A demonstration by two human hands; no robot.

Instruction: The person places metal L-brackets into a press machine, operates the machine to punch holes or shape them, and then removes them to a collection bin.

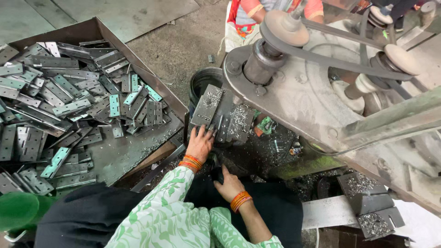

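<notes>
left hand [200, 143]: centre frame, fingers spread flat on grey hinge plate [207, 106], pinning it on the machine bed under the spindle [262, 57]; likely steadying it for the cut.
right hand [228, 183]: lower centre, fingers curled together around something dark; can't tell what.
stock: box of hinges [69, 105] at left, within reach.
swarf: chips on plate and bed.
room: concrete floor [179, 43], belt-driven machine [321, 59] upper right, another person top centre.

Tray of hinges [69, 105] left of the belt-driven machine [321, 92], bucket [204, 82] between.
</notes>
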